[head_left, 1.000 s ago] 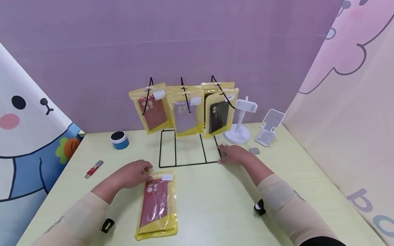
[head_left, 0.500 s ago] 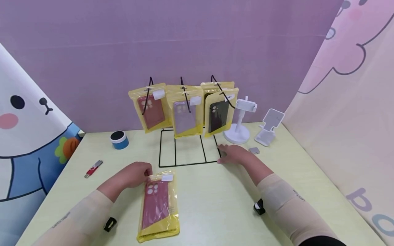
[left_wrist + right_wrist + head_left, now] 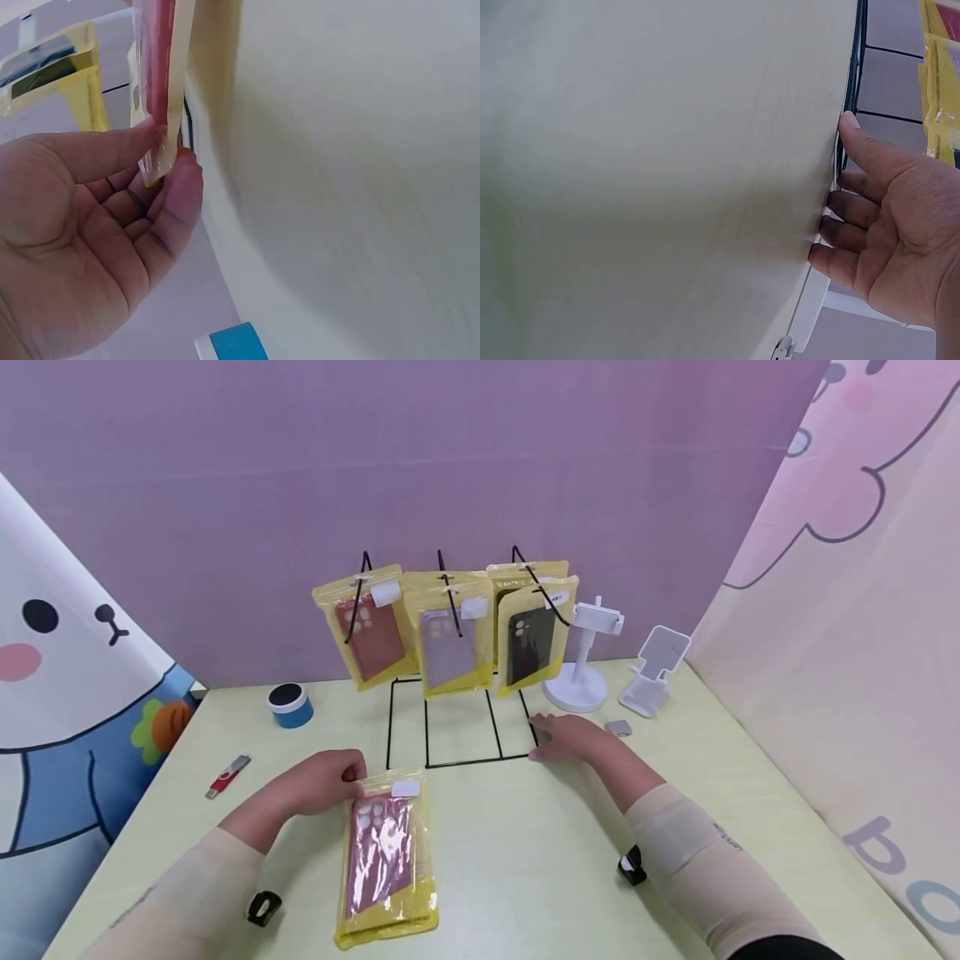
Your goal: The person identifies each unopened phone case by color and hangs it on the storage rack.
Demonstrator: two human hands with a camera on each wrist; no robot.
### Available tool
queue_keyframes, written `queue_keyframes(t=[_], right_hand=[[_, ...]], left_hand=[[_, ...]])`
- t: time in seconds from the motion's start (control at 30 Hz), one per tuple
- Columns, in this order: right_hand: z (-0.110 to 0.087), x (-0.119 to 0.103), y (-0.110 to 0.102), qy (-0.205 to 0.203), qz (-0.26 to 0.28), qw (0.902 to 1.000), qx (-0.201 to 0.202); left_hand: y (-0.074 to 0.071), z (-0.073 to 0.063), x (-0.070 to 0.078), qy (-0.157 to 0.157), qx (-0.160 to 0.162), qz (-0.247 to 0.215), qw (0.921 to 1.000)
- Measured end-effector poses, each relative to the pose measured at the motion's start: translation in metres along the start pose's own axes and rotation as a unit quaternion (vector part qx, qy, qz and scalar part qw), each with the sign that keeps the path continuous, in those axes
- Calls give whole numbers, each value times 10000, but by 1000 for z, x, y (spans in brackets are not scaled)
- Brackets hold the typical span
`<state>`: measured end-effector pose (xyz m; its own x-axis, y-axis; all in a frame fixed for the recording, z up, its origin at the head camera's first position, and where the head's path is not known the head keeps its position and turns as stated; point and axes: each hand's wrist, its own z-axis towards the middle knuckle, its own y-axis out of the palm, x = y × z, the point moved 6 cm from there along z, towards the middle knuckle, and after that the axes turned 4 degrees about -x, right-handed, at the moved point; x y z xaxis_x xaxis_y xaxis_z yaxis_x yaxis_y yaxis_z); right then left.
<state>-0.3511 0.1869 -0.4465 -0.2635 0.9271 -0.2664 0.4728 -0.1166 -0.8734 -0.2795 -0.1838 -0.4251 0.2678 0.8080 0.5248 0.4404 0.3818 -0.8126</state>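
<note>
My left hand [image 3: 324,781] pinches the top left corner of a yellow-edged clear pouch [image 3: 386,910] with a pinkish-red phone case [image 3: 380,852] inside. In the left wrist view, the thumb and fingers close on the edge of the pouch [image 3: 159,161]. My right hand [image 3: 570,737] rests on the table at the right front corner of a black wire rack [image 3: 465,763]. Its fingertips touch the tabletop in the right wrist view, with the thumb by the rack's wire. From the rack's hooks hang pouches with a red case [image 3: 375,639], a lilac case [image 3: 448,647] and a black case [image 3: 529,647].
A white phone stand [image 3: 576,687] with a round base stands right of the rack, beside a folding phone holder [image 3: 651,681]. A small grey piece [image 3: 618,727] lies near my right wrist. At the left are a blue round speaker [image 3: 291,706] and a red USB stick [image 3: 227,777].
My left fingers have closed on the corner of the pouch, and its top end has risen slightly with shifting glare. The right hand stays at the rack's corner.
</note>
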Motion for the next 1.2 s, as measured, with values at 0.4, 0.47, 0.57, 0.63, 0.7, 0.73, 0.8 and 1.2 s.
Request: queue_keyframes(t=[0.4, 0.47, 0.57, 0.63, 0.7, 0.73, 0.8, 1.2], right_hand=[[-1, 0, 0, -40, -47, 10000, 29], [-1, 0, 0, -26, -53, 10000, 25], [-2, -1, 0, 32, -54, 10000, 0], [-2, -1, 0, 58, -69, 10000, -16], [-2, -1, 0, 91, -67, 9999, -24], [-2, -1, 0, 103, -66, 9999, -24], [-2, -1, 0, 108, -59, 9999, -17], [-3, 0, 0, 59, 57, 10000, 15]], left_hand=[[-24, -13, 10, -102, -85, -974, 9952], [-31, -17, 14, -79, 9, -1054, 9944], [-41, -25, 20, 62, 183, -1154, 9931], [-48, -31, 26, 223, 329, -1208, 9919], [-54, -36, 32, 370, 500, -1235, 9904], [-57, -39, 35, 438, 582, -1255, 9894], [-63, -44, 41, 543, 743, -1261, 9877], [-95, -60, 61, 541, 1805, -856, 9783]])
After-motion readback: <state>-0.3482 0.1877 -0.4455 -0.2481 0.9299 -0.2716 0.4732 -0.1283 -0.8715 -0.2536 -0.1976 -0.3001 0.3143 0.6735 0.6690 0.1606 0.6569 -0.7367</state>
